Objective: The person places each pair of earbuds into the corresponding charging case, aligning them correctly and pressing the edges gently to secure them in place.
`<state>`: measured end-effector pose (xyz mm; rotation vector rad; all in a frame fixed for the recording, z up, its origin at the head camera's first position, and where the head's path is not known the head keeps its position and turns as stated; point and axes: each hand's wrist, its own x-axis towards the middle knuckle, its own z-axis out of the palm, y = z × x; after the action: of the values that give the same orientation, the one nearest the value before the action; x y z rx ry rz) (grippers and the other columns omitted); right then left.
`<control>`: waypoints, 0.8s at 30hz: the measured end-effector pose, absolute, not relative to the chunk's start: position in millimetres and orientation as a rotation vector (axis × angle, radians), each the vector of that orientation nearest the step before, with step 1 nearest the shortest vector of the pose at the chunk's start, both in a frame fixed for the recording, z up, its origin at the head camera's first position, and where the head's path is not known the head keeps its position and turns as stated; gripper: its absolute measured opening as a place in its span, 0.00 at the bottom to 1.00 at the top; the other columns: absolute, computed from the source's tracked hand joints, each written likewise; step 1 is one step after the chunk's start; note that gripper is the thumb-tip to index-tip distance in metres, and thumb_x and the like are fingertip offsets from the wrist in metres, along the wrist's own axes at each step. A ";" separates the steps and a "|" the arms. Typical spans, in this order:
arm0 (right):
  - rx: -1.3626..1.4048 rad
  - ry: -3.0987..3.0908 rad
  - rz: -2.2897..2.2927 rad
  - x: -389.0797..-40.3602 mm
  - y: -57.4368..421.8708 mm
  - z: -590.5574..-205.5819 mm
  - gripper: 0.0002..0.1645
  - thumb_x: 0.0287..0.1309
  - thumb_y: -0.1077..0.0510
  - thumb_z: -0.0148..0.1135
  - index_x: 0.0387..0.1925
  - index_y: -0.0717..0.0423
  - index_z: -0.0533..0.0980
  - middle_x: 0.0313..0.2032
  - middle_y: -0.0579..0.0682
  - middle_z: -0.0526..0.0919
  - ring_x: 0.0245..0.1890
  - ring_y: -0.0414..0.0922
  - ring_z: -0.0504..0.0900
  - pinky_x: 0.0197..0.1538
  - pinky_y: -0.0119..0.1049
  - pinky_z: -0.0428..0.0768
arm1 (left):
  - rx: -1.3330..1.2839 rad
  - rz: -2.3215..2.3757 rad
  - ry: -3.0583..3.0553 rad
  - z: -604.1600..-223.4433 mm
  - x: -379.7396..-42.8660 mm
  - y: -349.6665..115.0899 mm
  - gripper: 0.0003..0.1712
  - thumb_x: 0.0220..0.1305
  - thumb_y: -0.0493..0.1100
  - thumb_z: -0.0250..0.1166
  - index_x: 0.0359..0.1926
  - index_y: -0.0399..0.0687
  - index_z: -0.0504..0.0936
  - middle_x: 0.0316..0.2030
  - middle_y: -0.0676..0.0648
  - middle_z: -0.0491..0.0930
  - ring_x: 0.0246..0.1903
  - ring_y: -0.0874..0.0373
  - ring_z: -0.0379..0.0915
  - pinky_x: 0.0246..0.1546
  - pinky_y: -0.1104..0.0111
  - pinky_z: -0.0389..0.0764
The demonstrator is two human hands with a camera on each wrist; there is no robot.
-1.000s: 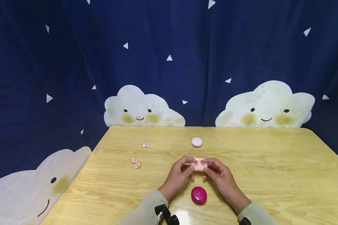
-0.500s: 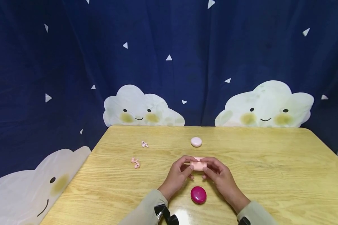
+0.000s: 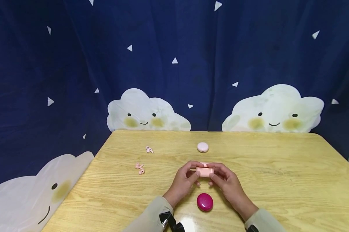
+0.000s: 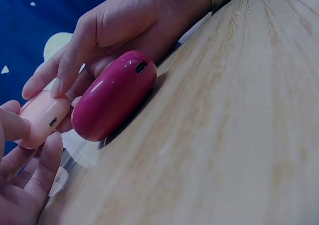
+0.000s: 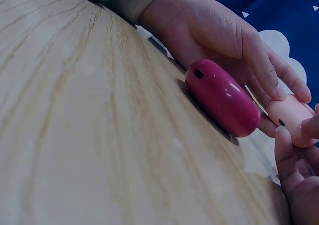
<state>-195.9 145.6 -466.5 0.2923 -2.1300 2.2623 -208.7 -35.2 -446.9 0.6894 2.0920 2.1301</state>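
From the head view: a pale pink case (image 3: pixel 205 171) held just above the wooden bench (image 3: pixel 278 187), pinched at one end by the left hand (image 3: pixel 183 180) and at the other by the right hand (image 3: pixel 227 183), fingers of both curled round it. Just nearer the body, between the two wrists, a dark pink case (image 3: pixel 204 202) lying flat on the bench. Farther off, toward the back edge, a small round pale case (image 3: pixel 202 147), well apart from the hands. Off to the left, two pairs of pink earbuds: one pair (image 3: pixel 140 168) near the middle of that side, another pair (image 3: pixel 149 149) behind it. Behind the bench, a dark blue curtain (image 3: pixel 174 48) with white triangles and smiling clouds. From the left wrist view: the dark pink case (image 4: pixel 113 95) on the bench (image 4: pixel 224 135), its small port turned up and toward the camera; beyond it the right hand (image 4: pixel 124 26) with fingers bent down onto the pale pink case (image 4: pixel 42 118); at the lower left the left hand (image 4: pixel 22 170), thumb and fingers closing on the near end of that case. From the right wrist view: the same dark pink case (image 5: pixel 223 96) on the bench (image 5: pixel 75 135), the left hand (image 5: pixel 224 36) behind it gripping the pale pink case (image 5: pixel 291 118), and the right hand (image 5: pixel 299 180) at the lower right edge, fingertips against that case.
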 end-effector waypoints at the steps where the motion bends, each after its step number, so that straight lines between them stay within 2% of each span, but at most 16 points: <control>1: 0.292 -2.128 2.262 -195.5 145.6 -466.6 0.19 0.55 0.65 0.57 0.50 0.55 0.72 0.47 0.58 0.76 0.40 0.58 0.76 0.36 0.42 0.80 | 0.688 2.128 2.092 -447.0 -208.5 -35.2 0.14 0.60 0.30 0.54 0.48 0.39 0.74 0.45 0.38 0.72 0.32 0.29 0.70 0.27 0.50 0.78; 17: 0.316 -2.123 2.270 -195.3 145.9 -467.2 0.20 0.56 0.63 0.57 0.52 0.55 0.71 0.49 0.57 0.76 0.41 0.56 0.76 0.36 0.41 0.80 | 0.679 2.118 2.089 -444.6 -206.6 -35.9 0.16 0.62 0.31 0.53 0.51 0.40 0.73 0.46 0.38 0.71 0.36 0.31 0.70 0.28 0.50 0.77; 24: 0.318 -2.129 2.269 -194.6 145.7 -467.1 0.21 0.56 0.63 0.57 0.53 0.54 0.71 0.50 0.57 0.75 0.42 0.56 0.76 0.37 0.41 0.80 | 0.674 2.104 2.096 -445.7 -206.9 -36.3 0.16 0.62 0.32 0.53 0.52 0.42 0.73 0.47 0.38 0.72 0.33 0.30 0.70 0.28 0.50 0.78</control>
<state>-194.6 145.7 -467.1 0.3179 -2.1293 2.2685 -206.9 -36.3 -445.7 0.6735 2.0957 2.1040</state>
